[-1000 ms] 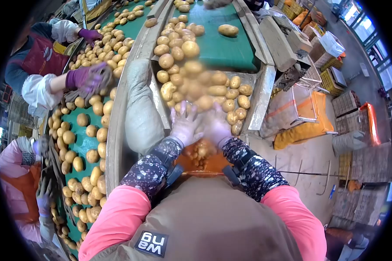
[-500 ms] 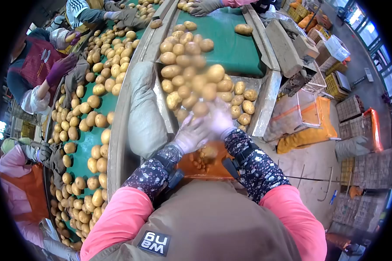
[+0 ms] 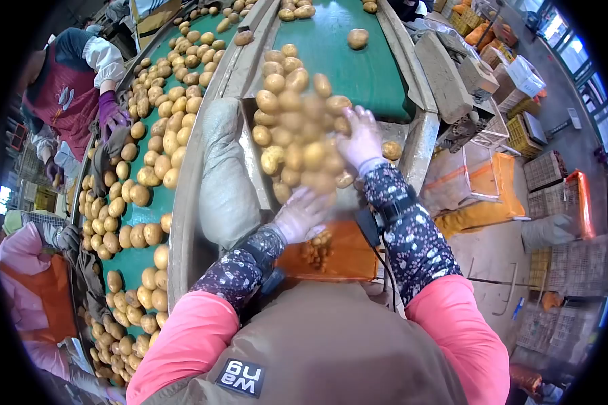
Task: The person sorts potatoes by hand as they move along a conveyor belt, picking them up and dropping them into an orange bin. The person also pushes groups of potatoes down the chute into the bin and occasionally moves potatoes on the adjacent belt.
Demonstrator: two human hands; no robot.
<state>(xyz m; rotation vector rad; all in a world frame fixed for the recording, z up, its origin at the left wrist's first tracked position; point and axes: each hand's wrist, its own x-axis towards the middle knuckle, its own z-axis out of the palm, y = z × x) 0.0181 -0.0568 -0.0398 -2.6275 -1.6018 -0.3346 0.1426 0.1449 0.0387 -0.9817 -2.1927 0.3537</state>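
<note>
Below the conveyor belt (image 3: 324,61), in the head view, our left hand (image 3: 304,214) and right hand (image 3: 361,140), together half a second ago, are apart now, both spread; potatoes (image 3: 294,158) lie bunched beyond the left, beside the right, the chute (image 3: 351,200) barer, so better gathered, we judge

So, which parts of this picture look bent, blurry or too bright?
Head view: black corners, and the long rail at left bows, fisheye-like; head view: potatoes between left hand and right hand smear, perhaps from motion; head view: windows at upper right glare; head view: the clothing patch looks sharp.
</note>
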